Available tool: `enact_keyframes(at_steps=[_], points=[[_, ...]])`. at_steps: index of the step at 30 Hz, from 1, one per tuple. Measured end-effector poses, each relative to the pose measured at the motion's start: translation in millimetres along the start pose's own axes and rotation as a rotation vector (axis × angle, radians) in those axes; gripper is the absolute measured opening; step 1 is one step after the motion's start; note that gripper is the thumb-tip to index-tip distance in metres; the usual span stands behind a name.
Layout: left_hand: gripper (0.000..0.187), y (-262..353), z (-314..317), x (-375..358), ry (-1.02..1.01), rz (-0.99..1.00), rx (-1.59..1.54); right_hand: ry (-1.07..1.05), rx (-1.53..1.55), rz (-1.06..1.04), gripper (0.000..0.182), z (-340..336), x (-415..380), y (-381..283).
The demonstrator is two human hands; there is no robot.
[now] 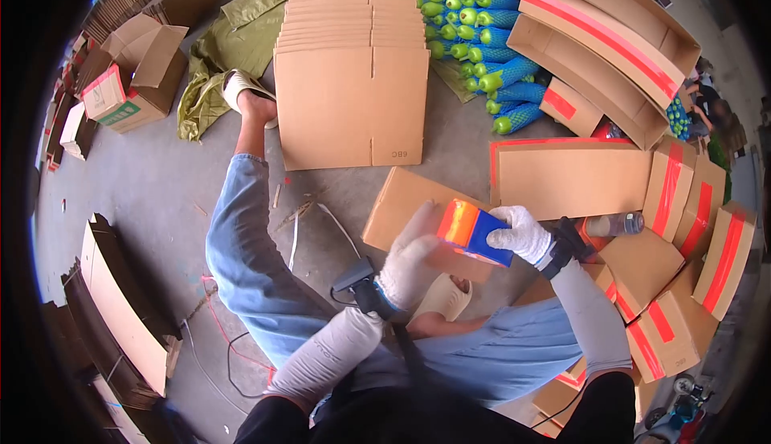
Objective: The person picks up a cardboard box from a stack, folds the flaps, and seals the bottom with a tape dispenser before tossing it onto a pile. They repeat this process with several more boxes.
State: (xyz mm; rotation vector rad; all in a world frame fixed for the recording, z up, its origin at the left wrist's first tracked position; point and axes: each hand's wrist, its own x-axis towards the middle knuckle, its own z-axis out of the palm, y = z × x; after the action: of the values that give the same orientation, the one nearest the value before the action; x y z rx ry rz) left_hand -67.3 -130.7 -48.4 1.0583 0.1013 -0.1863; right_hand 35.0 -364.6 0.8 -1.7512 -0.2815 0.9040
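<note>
My right hand [524,237], in a white glove, grips a blue and orange tape dispenser [487,240] in front of my body. To its left is my left hand [408,261], also gloved and blurred by motion. Its fingers look stretched out, with the thumb apart, close to the dispenser's orange end. Behind both hands is a cardboard box [399,200], partly covered by them. Whether my left hand touches the box cannot be made out.
A stack of flattened cartons [353,106] lies ahead, beside green produce in blue netting [490,34]. Red-taped boxes [572,175] crowd the right. An open carton [144,82] stands at upper left, near green cloth [233,46]. Cardboard pieces [120,299] lean at left; cords [233,364] cross the floor.
</note>
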Motion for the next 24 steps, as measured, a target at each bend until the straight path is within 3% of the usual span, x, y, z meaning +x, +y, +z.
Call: enact_keyframes(at_steps=[2, 3, 6, 10, 11, 14, 15, 17, 19, 22, 24], points=[[0.074, 25.9, 22.4, -4.5, 0.006, -0.048, -0.357, 0.018, -0.035, 0.004, 0.049, -2.4, 3.3, -2.8], [0.074, 18.2, 38.7, -4.4, 0.038, 0.110, -0.308, 0.026, -0.048, -0.015, 0.048, -2.6, 5.3, -5.6], [0.076, 5.4, 32.1, 3.6, 0.074, 0.209, 0.365, 0.051, -0.081, -0.036, 0.044, 1.1, 0.3, -7.6], [0.059, 4.7, 18.3, 7.9, -0.065, 0.041, 0.217, 0.073, -0.030, -0.017, 0.044, 3.9, 3.3, -0.9], [0.043, 8.1, 24.2, 6.5, -0.015, 0.031, -0.083, 0.075, -0.039, -0.002, 0.044, 5.6, 4.7, -3.6], [0.038, 32.7, 28.1, 16.1, 0.194, -0.218, -0.932, 0.056, -0.084, -0.008, 0.044, 18.4, 6.5, -23.8], [0.036, 21.8, 28.0, 25.0, 0.362, -0.250, -0.764, 0.056, -0.130, 0.032, 0.045, 19.0, 7.7, -27.1], [0.036, 6.2, 3.2, 42.2, 0.472, -0.136, -0.469, 0.054, -0.208, 0.061, 0.045, 20.0, 13.1, -41.5], [0.034, 20.9, -25.7, 54.4, 0.542, 0.009, -0.372, 0.046, -0.255, 0.063, 0.045, 20.8, 14.6, -51.8], [0.033, 42.9, -127.5, 72.0, 0.680, 0.178, -0.451, 0.018, -0.215, 0.188, 0.049, 10.6, 16.0, -54.0], [0.030, 24.7, -173.8, 76.9, 0.768, 0.047, -0.358, 0.068, -0.369, 0.184, 0.051, 6.0, 24.2, -46.7]])
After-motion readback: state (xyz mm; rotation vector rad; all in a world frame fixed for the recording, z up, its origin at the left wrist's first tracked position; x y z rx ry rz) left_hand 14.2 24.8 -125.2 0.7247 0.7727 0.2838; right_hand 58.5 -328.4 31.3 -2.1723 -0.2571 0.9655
